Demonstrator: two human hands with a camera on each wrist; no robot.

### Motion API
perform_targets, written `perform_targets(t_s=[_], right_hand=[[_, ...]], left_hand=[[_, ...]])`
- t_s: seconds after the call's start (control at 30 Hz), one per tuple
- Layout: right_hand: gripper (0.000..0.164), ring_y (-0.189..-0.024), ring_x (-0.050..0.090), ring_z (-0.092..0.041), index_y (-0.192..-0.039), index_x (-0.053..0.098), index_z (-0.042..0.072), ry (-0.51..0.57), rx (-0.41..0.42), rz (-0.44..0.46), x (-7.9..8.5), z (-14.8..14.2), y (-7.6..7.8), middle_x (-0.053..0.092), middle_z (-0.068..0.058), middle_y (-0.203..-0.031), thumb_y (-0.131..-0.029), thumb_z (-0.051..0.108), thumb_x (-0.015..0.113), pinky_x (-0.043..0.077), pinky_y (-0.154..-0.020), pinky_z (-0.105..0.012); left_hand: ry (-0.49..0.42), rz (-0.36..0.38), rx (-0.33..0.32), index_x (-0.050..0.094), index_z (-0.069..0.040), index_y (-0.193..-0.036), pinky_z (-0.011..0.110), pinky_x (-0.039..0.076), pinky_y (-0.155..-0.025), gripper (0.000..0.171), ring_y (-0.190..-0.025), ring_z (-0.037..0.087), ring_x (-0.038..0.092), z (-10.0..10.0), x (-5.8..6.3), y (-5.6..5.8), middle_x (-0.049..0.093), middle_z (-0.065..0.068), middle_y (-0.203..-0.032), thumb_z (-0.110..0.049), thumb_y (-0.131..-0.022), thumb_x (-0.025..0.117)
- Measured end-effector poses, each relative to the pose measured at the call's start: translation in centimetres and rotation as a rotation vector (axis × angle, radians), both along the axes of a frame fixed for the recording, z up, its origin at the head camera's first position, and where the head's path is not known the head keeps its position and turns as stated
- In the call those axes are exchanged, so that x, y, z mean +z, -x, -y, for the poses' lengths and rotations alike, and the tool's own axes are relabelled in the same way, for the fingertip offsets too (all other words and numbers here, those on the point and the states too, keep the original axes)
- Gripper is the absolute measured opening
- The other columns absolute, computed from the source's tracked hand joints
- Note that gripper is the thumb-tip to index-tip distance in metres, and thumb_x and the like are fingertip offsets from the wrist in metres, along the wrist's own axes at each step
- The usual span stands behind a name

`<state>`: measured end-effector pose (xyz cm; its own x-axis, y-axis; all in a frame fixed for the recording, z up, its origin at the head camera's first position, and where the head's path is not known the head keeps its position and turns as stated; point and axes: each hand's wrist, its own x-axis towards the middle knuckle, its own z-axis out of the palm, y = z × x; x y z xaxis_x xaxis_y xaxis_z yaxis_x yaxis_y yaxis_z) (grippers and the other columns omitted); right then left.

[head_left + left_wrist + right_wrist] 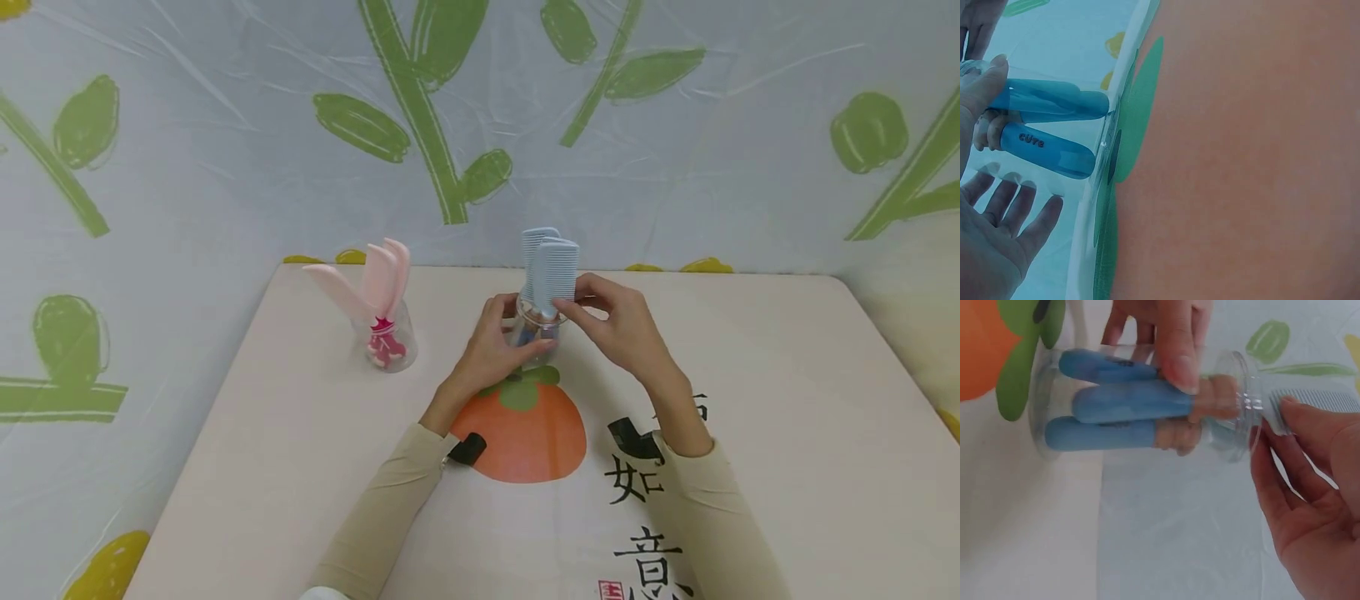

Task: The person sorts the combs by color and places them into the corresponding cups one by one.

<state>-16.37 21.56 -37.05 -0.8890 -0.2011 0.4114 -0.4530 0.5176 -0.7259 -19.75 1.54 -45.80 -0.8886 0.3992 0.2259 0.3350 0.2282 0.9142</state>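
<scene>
A clear jar (1219, 440) stands near the back of the table, holding several light-blue combs (557, 271), toothed ends up. Their rounded blue handles (1132, 403), with tan figures above them, show through the wall; one reads "CUTE" in the left wrist view. My left hand (487, 350) grips the jar from the left, its thumb across the front and fingers round the far side. At the rim my right hand (630, 325) pinches the lower toothed part of the front comb between thumb and fingers, its handle inside the jar.
A second clear jar (407, 346) at the left holds several pink combs (380, 279) that lean outward. Under my forearms the pale table cover (300, 467) carries an orange persimmon print (525, 433) and black characters. A leaf-patterned curtain (240, 167) hangs behind the table.
</scene>
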Motion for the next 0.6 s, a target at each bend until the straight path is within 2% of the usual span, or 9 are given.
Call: perform_targets(t_s=[0.1, 0.23, 0.43, 0.6], right_hand=[[0.015, -0.102, 0.071, -0.030, -0.107, 0.071, 0.000, -0.073, 0.015, 0.016, 0.04, -0.41, -0.02, 0.074, -0.010, -0.095, -0.094, 0.007, 0.075, 0.054, -0.098, -0.048], [0.015, -0.108, 0.069, -0.034, -0.106, 0.071, 0.001, -0.145, 0.021, 0.021, 0.02, -0.72, 0.09, 0.074, -0.010, -0.095, -0.094, 0.009, 0.076, 0.050, -0.099, -0.058], [0.022, -0.108, 0.067, -0.035, -0.113, 0.070, -0.001, -0.147, 0.040, 0.053, 0.15, -1.01, 0.18, 0.074, -0.014, -0.104, -0.094, 0.009, 0.076, 0.046, -0.103, -0.060], [0.038, -0.114, 0.065, -0.033, -0.124, 0.065, -0.002, -0.081, 0.080, 0.088, 0.61, -1.06, 0.08, 0.070, -0.015, -0.115, -0.090, 0.005, 0.080, 0.047, -0.106, -0.052]], left_hand=[[-0.004, 0.009, -0.004, 0.040, -0.009, -0.146, 0.035, 0.047, -0.106, 0.078, -0.125, 0.018, 0.048, -0.02, 0.03, -0.04, 0.043, 0.007, -0.138, -0.030, -0.087, 0.085], [-0.010, 0.010, -0.016, 0.039, -0.009, -0.147, 0.034, 0.047, -0.106, 0.078, -0.126, 0.019, 0.047, -0.03, 0.08, -0.08, 0.042, 0.008, -0.139, -0.029, -0.087, 0.085], [-0.020, -0.003, -0.024, 0.038, -0.008, -0.147, 0.034, 0.048, -0.106, 0.078, -0.126, 0.020, 0.047, -0.06, 0.15, 0.05, 0.042, 0.009, -0.139, -0.027, -0.088, 0.084], [-0.008, -0.006, -0.023, 0.038, -0.009, -0.147, 0.034, 0.047, -0.106, 0.078, -0.127, 0.020, 0.046, -0.04, 0.34, 0.06, 0.041, 0.008, -0.139, -0.028, -0.088, 0.084]])
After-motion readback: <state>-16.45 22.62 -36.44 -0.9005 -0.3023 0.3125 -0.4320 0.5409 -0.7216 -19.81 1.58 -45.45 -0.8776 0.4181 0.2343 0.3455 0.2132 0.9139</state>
